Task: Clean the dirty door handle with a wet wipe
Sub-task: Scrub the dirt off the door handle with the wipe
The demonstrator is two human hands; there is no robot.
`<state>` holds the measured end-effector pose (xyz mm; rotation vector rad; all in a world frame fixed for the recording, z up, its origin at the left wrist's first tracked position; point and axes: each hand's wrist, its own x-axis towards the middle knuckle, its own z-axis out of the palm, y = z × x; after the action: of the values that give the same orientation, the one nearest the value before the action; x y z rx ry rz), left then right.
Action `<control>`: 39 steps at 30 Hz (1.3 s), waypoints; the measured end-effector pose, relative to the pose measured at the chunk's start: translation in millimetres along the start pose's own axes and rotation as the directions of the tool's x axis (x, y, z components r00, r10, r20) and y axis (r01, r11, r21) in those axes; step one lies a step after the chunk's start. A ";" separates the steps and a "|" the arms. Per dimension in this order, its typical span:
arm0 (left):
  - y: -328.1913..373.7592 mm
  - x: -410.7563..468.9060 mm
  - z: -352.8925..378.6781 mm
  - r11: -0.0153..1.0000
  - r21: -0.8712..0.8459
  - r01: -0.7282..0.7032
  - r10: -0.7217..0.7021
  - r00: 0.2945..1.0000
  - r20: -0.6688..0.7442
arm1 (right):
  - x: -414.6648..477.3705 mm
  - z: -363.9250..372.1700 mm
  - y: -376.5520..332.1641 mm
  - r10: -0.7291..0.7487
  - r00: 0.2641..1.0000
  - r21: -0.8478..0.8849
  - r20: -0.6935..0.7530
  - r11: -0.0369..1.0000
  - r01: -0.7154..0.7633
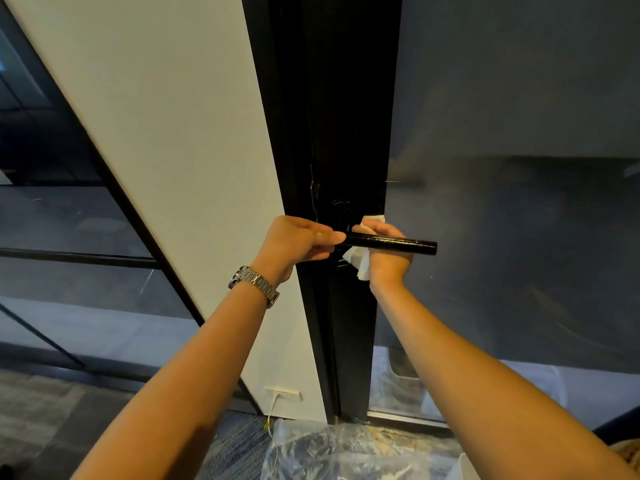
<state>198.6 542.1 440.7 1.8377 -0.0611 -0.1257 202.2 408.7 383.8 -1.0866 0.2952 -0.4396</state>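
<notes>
A black lever door handle (398,243) sticks out to the right from a dark door frame (332,133). My left hand (298,242), with a metal watch on the wrist, grips the handle's inner end near the frame. My right hand (388,254) is behind the handle and holds a crumpled white wet wipe (358,263) against it. The wipe shows above and below the bar; its middle is hidden by the handle and my fingers.
A frosted glass door panel (519,202) fills the right side. A white wall (166,133) stands left of the frame, with a socket and cable (282,394) low down. A clear plastic bag (346,452) lies on the floor below my arms.
</notes>
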 end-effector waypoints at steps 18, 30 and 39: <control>-3.6 1.1 -3.3 1.000 0.014 0.008 -0.008 1.000 0.015 | -10.9 -16.1 34.0 -0.288 0.875 -0.608 0.389 0.633 0.479; -2.8 -5.5 -2.0 0.998 0.055 0.006 -0.006 1.000 -0.004 | -16.0 -2.4 28.9 0.157 0.546 -0.398 0.823 -0.525 0.752; -3.0 -5.5 -4.0 0.998 0.069 0.001 -0.001 1.000 -0.002 | -18.3 -6.1 40.3 0.132 0.621 -0.452 0.772 -0.574 0.683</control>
<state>193.6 547.3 439.2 1.9065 -0.0637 -0.1246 191.5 428.5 345.2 -3.3328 -0.5725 -0.4535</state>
